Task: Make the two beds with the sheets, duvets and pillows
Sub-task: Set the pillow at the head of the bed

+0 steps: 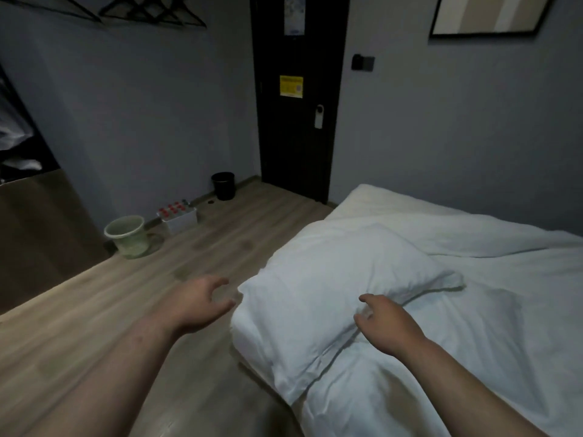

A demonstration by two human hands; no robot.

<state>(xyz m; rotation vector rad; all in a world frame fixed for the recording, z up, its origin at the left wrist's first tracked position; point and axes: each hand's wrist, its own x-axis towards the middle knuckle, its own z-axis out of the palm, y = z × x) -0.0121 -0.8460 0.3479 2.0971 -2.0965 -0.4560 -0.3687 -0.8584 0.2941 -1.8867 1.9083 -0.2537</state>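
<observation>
A white pillow (318,288) lies at the near left edge of a bed covered by a white duvet (473,310). My left hand (200,302) hovers over the wooden floor just left of the pillow's corner, fingers loosely curled and holding nothing. My right hand (383,323) is over the pillow's near right side, its fingers spread and touching or almost touching the fabric. The second bed is out of view.
Wooden floor (142,310) runs along the bed's left side. By the far wall stand a pale bucket (127,236), a white crate of red-capped bottles (177,217) and a black bin (223,185). A dark door (296,99) is behind the bed. A dark shelf unit (22,146) stands at left.
</observation>
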